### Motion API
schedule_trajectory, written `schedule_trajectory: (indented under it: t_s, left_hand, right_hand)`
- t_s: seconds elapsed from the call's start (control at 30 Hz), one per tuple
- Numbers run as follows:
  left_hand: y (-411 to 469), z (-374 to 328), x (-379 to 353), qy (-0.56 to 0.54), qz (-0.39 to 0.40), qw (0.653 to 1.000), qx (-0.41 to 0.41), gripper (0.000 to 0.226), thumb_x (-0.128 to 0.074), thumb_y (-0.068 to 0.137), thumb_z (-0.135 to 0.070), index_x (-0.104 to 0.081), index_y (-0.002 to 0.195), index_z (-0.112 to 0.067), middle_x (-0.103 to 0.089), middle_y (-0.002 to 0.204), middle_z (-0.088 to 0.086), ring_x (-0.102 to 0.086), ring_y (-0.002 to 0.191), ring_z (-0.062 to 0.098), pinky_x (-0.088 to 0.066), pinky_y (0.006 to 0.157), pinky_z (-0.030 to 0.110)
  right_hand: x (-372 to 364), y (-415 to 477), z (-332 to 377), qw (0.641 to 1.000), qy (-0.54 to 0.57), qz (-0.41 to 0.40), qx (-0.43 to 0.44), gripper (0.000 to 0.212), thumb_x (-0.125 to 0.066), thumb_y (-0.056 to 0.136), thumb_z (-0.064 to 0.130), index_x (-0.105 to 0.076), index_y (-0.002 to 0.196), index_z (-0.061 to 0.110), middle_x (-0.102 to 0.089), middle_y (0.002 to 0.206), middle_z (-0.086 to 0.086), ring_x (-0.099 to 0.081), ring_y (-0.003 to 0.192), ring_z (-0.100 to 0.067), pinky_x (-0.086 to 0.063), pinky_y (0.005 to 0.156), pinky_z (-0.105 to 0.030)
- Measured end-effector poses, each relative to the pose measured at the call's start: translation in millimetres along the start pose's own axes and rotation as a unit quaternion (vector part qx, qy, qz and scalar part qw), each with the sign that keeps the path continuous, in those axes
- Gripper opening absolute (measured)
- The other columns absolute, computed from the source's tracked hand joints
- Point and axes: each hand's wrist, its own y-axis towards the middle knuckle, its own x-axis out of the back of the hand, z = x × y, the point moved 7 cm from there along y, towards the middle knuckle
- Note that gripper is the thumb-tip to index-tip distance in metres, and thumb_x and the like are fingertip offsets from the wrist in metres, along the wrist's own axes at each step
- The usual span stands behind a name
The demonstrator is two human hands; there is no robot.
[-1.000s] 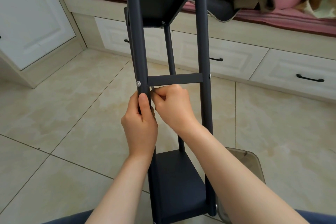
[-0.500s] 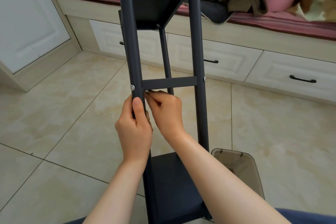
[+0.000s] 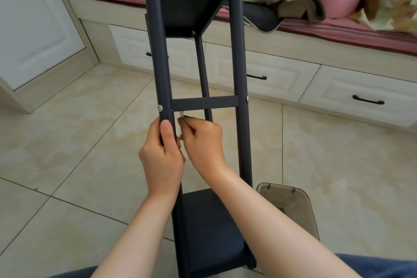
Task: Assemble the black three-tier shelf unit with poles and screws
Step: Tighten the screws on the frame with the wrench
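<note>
Just under the crossbar [image 3: 204, 102], where it meets the left pole [image 3: 161, 63], we should seat the small white piece [image 3: 181, 114] squarely, with the pole held steady. Our left hand [image 3: 162, 158] wraps this pole and our right hand [image 3: 203, 144] pinches the piece, while the shelf unit [image 3: 209, 228] leans away from us over the tiled floor [image 3: 67, 142]

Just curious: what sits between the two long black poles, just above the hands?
A flat black metal crossbar bridges the two long black poles; a thinner black pole shows behind it. Seen in the head view.
</note>
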Motion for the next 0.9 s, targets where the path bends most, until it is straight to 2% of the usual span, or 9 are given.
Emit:
schedule_trajectory:
  t_s: [0.1,0.27,0.37,0.47,0.53,0.67,0.77,0.83,0.9]
  left_hand:
    - [-2,-3,2,0.003,0.008,1.0,-0.004,0.034,-0.038,0.109,-0.029,-0.062,0.1,-0.007,-0.056,0.064,-0.023,-0.055,0.058,0.003,-0.041,0.054,0.011]
    - [-7,-3,4,-0.008,0.025,1.0,0.008,0.046,-0.038,0.101,-0.053,-0.062,0.104,-0.014,-0.055,0.061,-0.016,-0.054,0.055,0.007,-0.047,0.051,0.022]
    - [-11,-4,4,-0.017,0.042,0.999,0.022,0.044,-0.039,0.094,-0.062,-0.059,0.104,-0.024,-0.053,0.064,-0.012,-0.054,0.056,0.011,-0.053,0.053,0.038]
    - [-14,-5,4,-0.017,0.049,0.998,0.03,0.031,-0.044,0.1,-0.052,-0.058,0.104,-0.025,-0.055,0.068,-0.005,-0.055,0.059,0.017,-0.055,0.055,0.048]
    - [-15,-5,5,-0.014,0.049,0.998,0.032,0.023,-0.045,0.103,-0.046,-0.058,0.103,-0.026,-0.055,0.069,-0.003,-0.056,0.06,0.018,-0.055,0.056,0.049]
    - [-19,-6,7,-0.016,0.052,0.998,0.038,0.025,-0.045,0.102,-0.047,-0.058,0.104,-0.026,-0.055,0.07,-0.001,-0.055,0.06,0.019,-0.054,0.056,0.046]
    - [-25,-5,9,-0.019,0.056,0.997,0.049,0.018,-0.047,0.101,-0.046,-0.057,0.099,-0.03,-0.054,0.068,-0.001,-0.054,0.059,0.024,-0.052,0.054,0.046]
    - [-28,-4,11,-0.017,0.055,0.997,0.051,0.013,-0.049,0.101,-0.045,-0.055,0.094,-0.035,-0.054,0.066,-0.009,-0.054,0.058,0.021,-0.051,0.052,0.041]
    - [-30,-2,12,-0.013,0.056,0.997,0.045,0.013,-0.051,0.102,-0.041,-0.054,0.091,-0.035,-0.053,0.064,-0.014,-0.051,0.056,0.013,-0.047,0.05,0.033]
  right_hand:
    - [12,-14,4,0.998,-0.039,0.05,-0.018,0.029,-0.056,0.1,0.013,-0.072,0.078,0.005,-0.065,0.063,-0.001,-0.06,0.058,-0.012,-0.048,0.06,-0.016]
    - [39,-31,30,0.955,-0.219,0.201,0.01,0.029,-0.051,0.101,0.02,-0.076,0.09,0.01,-0.069,0.075,-0.003,-0.063,0.065,-0.016,-0.057,0.069,-0.029]
    - [82,-29,42,0.951,-0.242,0.194,0.01,0.031,-0.054,0.099,0.021,-0.074,0.079,0.009,-0.064,0.066,-0.001,-0.057,0.058,-0.017,-0.054,0.063,-0.031]
    - [122,-27,35,0.96,-0.216,0.17,-0.055,0.027,-0.061,0.096,0.021,-0.076,0.078,0.01,-0.065,0.064,-0.003,-0.05,0.051,-0.014,-0.044,0.051,-0.019]
    - [134,-22,29,0.961,-0.204,0.163,-0.088,0.025,-0.063,0.095,0.021,-0.077,0.077,0.01,-0.065,0.069,-0.009,-0.048,0.056,-0.017,-0.038,0.051,-0.016]
    - [153,-2,31,0.98,-0.142,0.085,-0.115,0.012,-0.07,0.091,0.028,-0.079,0.088,0.021,-0.051,0.101,0.006,-0.05,0.09,-0.003,-0.035,0.071,-0.01]
    - [158,6,27,0.983,-0.102,0.072,-0.138,0.011,-0.071,0.089,0.029,-0.08,0.087,0.023,-0.051,0.117,0.009,-0.048,0.111,-0.005,-0.038,0.091,-0.023]
    - [157,9,25,0.982,-0.052,0.082,-0.159,0.011,-0.073,0.086,0.028,-0.08,0.08,0.023,-0.056,0.119,0.01,-0.05,0.118,-0.008,-0.04,0.095,-0.031]
    - [155,14,25,0.982,-0.026,0.087,-0.163,0.012,-0.074,0.084,0.026,-0.08,0.075,0.021,-0.06,0.111,0.016,-0.051,0.116,-0.003,-0.039,0.091,-0.027]
